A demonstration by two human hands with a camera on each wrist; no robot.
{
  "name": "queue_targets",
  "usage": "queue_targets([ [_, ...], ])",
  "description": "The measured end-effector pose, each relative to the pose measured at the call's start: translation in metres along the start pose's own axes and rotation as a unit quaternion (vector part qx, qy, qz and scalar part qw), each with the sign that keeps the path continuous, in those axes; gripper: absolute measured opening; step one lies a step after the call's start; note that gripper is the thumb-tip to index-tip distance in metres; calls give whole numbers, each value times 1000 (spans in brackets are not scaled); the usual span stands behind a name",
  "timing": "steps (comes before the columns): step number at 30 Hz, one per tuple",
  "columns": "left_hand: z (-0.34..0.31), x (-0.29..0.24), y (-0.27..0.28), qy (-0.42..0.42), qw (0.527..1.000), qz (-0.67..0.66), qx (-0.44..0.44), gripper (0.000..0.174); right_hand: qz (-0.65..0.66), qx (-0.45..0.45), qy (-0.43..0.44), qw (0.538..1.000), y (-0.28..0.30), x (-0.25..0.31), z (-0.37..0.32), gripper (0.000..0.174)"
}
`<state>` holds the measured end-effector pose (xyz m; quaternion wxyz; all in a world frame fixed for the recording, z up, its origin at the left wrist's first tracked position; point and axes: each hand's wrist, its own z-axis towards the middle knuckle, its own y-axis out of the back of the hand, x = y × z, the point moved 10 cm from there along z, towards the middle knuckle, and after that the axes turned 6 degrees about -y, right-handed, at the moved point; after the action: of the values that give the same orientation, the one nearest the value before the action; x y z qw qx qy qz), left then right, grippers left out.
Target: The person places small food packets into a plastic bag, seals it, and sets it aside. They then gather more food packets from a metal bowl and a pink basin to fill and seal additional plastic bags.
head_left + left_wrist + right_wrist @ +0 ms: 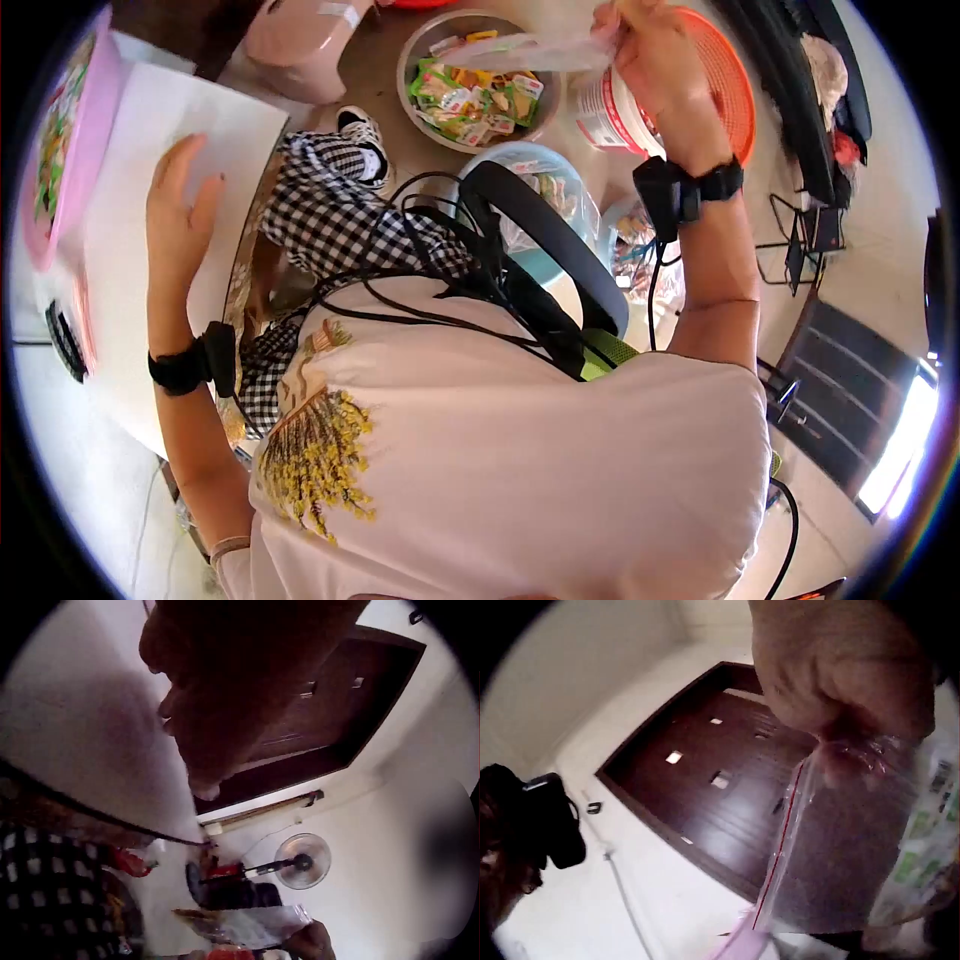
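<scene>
My right hand (pixel 662 75) is raised over the containers and pinches a clear plastic zip bag (pixel 535 52) at one end. In the right wrist view a red line runs along the edge of the zip bag (pixel 832 855), and the fingers gather the plastic. A white and green printed surface (pixel 922 847) shows beside it. Over the white tabletop (pixel 200 110) my left hand (pixel 180 215) has its fingers extended, thumb apart, and holds nothing. In the left wrist view the left hand (pixel 232 690) looks dark.
Below the bag stands a metal bowl (pixel 404 85) of small colourful packets. Nearby are a light blue tub (pixel 545 270), a white bucket (pixel 600 110) and an orange basket (pixel 735 85). A pink basin (pixel 98 130) with packets sits on the table. A pink stool (pixel 300 50) stands behind.
</scene>
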<state>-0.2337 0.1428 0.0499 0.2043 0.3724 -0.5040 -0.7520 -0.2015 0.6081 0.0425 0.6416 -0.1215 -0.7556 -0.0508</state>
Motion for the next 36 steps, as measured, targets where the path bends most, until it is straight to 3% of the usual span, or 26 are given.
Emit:
queue_targets([
  [3, -6, -13, -13, -27, 995, 92, 11, 50, -67, 33, -83, 994, 28, -36, -28, 18],
  [4, -8, -11, -15, -25, 994, 103, 5, 50, -182, -11, -102, 978, 41, -41, -36, 18],
  [7, -7, -18, -15, -3, 990, 141, 8, 51, -243, -7, -179, 953, 84, -72, -59, 18],
  [8, -6, -20, -15, -4, 989, 145, 9, 51, -194, 1, -222, 956, 97, -91, -70, 16],
  [11, -3, -26, -13, -18, 989, 145, 0, 48, -283, 157, -293, 900, 111, -142, -115, 16],
  [14, -1, -32, -8, -36, 989, 145, -10, 47, -375, 293, -276, 835, 95, -163, -165, 13],
  [16, -1, -31, -8, -39, 989, 143, -13, 46, -396, 376, -260, 796, 83, -184, -195, 16],
  [18, 0, -32, -8, -35, 990, 138, -13, 45, -348, 404, -320, 783, 83, -227, -227, 12],
  [19, 0, -31, -8, -35, 990, 137, -14, 45, -322, 387, -391, 771, 95, -269, -247, 14],
  [21, 1, -31, -8, -36, 990, 135, -18, 45, -298, 374, -342, 809, 112, -339, -264, 24],
  [23, 0, -31, -9, -32, 990, 133, -16, 45, -171, 231, -506, 813, 140, -397, -286, 28],
  [27, 0, -24, -12, -23, 991, 129, -20, 46, -297, 224, -397, 839, 134, -414, -270, 21],
  [30, 0, -24, -11, -27, 992, 117, -30, 44, -470, 326, -239, 785, 108, -445, -269, 26],
  [33, 1, -27, -11, -26, 991, 125, -43, 44, -301, 246, -249, 887, 105, -438, -266, 26],
  [36, -1, -19, -13, -24, 990, 128, -49, 44, -296, 249, -237, 891, 98, -428, -266, 26],
])
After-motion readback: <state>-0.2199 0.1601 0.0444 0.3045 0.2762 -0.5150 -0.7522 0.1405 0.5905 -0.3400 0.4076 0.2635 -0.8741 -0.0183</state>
